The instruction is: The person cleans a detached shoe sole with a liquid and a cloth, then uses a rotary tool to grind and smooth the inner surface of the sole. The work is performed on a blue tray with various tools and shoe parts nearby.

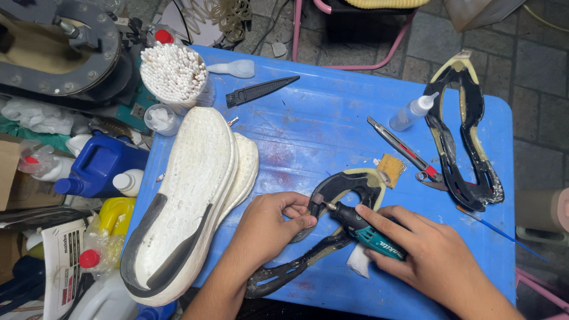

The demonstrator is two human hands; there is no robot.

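The left hand (269, 228) pinches the near edge of a black outsole (332, 195), thumb and forefinger closed on it at the bend of the piece. The right hand (430, 255) is wrapped around a teal rotary tool (366, 232), fingers clasped along its body, and the tool's small tip (318, 199) meets the outsole just beside the left fingertips. The outsole lies flat on the blue table (320, 118), near its front edge, with a yellowish rim along its upper curve and a long black tail running down to the left under the left wrist. A white scrap (357, 264) lies under the right hand.

Left of the hands, two white shoes (195, 189) lie sole up, one partly over the other. Right of the hands, a second outsole (465, 130) lies well apart, near the table's right edge. Between the two outsoles are a utility knife (400, 145), a small tan pad (391, 169) and a clear squeeze bottle (414, 112). At the far left corner stands a cup of cotton swabs (173, 74), with a black comb-like strip (261, 90) near it. Off the table's left edge are a blue jug (101, 166) and a yellow container (115, 216).
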